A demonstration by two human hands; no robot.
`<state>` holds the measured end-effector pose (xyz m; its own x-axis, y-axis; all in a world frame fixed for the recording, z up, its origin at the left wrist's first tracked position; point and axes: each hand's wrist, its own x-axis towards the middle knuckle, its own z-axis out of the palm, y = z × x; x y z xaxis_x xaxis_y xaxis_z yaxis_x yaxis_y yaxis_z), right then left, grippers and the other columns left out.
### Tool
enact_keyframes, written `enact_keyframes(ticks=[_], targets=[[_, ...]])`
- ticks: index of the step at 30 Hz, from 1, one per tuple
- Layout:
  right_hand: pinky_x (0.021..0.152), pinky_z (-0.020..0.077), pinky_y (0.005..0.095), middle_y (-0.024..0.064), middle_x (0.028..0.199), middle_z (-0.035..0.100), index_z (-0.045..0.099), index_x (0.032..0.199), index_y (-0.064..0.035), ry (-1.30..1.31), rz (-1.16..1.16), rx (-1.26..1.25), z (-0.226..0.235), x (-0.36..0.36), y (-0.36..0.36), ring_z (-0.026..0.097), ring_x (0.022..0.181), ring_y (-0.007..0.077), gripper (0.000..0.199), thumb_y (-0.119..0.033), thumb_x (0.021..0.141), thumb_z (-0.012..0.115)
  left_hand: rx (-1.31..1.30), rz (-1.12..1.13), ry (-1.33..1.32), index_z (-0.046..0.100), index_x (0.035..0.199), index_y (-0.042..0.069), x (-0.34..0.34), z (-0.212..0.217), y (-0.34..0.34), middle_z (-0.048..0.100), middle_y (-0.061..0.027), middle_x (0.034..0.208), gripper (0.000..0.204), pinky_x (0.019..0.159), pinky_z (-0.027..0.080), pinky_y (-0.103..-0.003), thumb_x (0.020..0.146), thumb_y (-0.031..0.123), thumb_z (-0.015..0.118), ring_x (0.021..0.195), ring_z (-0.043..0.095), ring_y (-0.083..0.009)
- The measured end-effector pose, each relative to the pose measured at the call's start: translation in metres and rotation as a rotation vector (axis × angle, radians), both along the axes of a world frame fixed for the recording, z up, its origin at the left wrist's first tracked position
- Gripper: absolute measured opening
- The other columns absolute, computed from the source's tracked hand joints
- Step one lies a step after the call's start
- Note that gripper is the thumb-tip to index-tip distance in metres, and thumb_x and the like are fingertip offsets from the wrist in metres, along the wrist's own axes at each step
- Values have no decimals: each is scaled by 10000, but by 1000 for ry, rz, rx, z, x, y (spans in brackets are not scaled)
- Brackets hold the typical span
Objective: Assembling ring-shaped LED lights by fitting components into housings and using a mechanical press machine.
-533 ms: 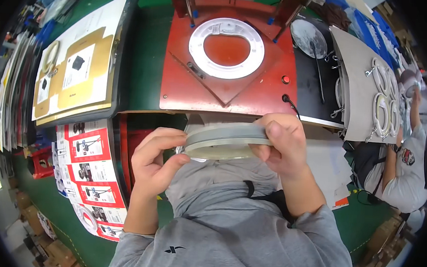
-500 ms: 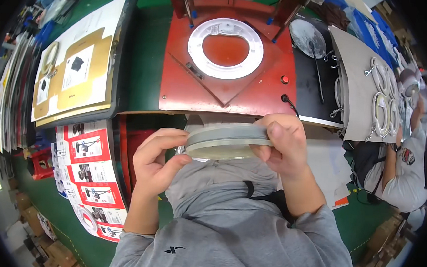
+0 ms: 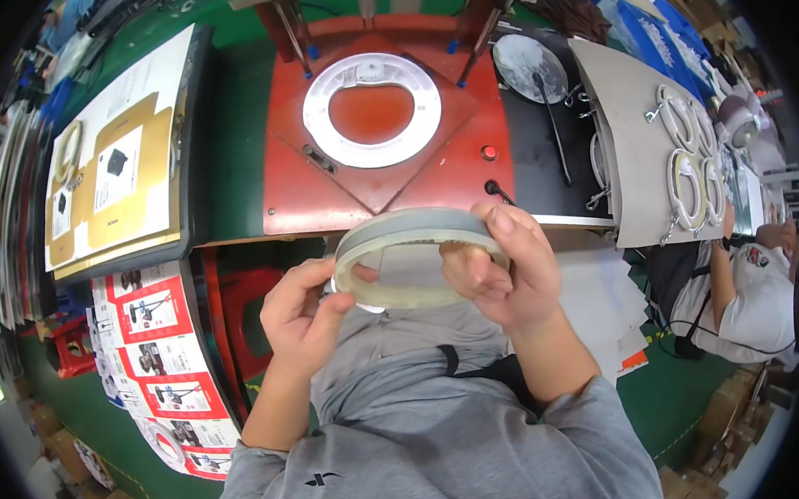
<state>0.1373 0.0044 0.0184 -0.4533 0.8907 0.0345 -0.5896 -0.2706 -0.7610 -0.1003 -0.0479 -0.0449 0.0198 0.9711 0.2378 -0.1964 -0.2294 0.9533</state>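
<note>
Two bare hands hold a pale, translucent ring with a grey outer band [image 3: 419, 221], raised in front of the person's lap, just on the near side of the bench edge; the left hand [image 3: 300, 312] has the ring's left end between thumb and fingers, nearly closed on it, with one fingertip showing inside the opening; the right hand [image 3: 508, 265] grips the right end, thumb over the outer rim and the other fingers curled within.

The right fingers cover part of the inner wall, and the ring's right end is lost behind that hand; a small white edge under the ring's lower left is too little exposed to identify; the top of the upright machine is cut off by the upper rim of the view, and at far right a co-worker's sleeve [image 3: 762, 299] sits in the bent, blurred margin.

On the bench a red machine base [image 3: 458, 184] carries a flat white ring [image 3: 322, 130] and a red button [image 3: 489, 152]; to its right lie a round smeared dish [image 3: 521, 65] and a black rod [image 3: 560, 140], then a grey board [image 3: 624, 195] with looped cords and metal clips [image 3: 687, 189]; at left are gold-and-white card sheets [image 3: 153, 161], with red-and-white printed sheets [image 3: 160, 349] lower down; the floor [image 3: 623, 400] is green.
</note>
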Motion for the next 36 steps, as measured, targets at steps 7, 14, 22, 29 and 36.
enact_keyframes(ticks=[7, 14, 22, 29, 36], targets=[[445, 272, 250, -53, 534, 362, 606, 798, -31, 148, 22, -67, -6, 7, 3, 304, 457, 51, 445, -298, 1116, 444, -38, -203, -25, 679, 1150, -73, -9, 17, 19, 753, -187, 1069, 419, 892, 589, -369, 778, -41, 870, 1013, 737, -264], [787, 538, 303, 77, 969, 716, 691, 1170, 35, -777, -642, 360, -19, 59, 39, 659, 855, 129, 348, -254, 1125, 501, -175, -122, 8, 676, 1205, -123, -15, 25, 26, 756, -178, 1102, 339, 905, 581, -317, 872, -107, 740, 1021, 728, -219], [901, 500, 478, 209, 1060, 633, 616, 1090, 37, -1977, -1013, 597, -77, 97, 79, 599, 1004, 419, 239, -114, 928, 708, -163, -42, 160, 690, 1221, -115, -28, 16, 40, 755, -147, 1101, 346, 846, 562, -276, 882, -85, 753, 956, 711, -170], [788, 540, 508, 241, 1004, 663, 613, 1045, 25, -1779, -1130, 497, -69, 104, 102, 661, 912, 442, 172, -133, 996, 658, -201, -17, 125, 695, 1217, -107, -29, 8, 44, 754, -132, 1088, 341, 865, 553, -275, 883, -82, 758, 958, 704, -157], [781, 550, 466, 177, 975, 723, 708, 997, -25, -1719, -1084, 585, -62, 105, 117, 691, 915, 400, 145, -165, 982, 675, -208, -47, 134, 697, 1199, -110, -31, 6, 44, 745, -121, 1093, 333, 869, 553, -278, 872, -88, 763, 956, 704, -157]])
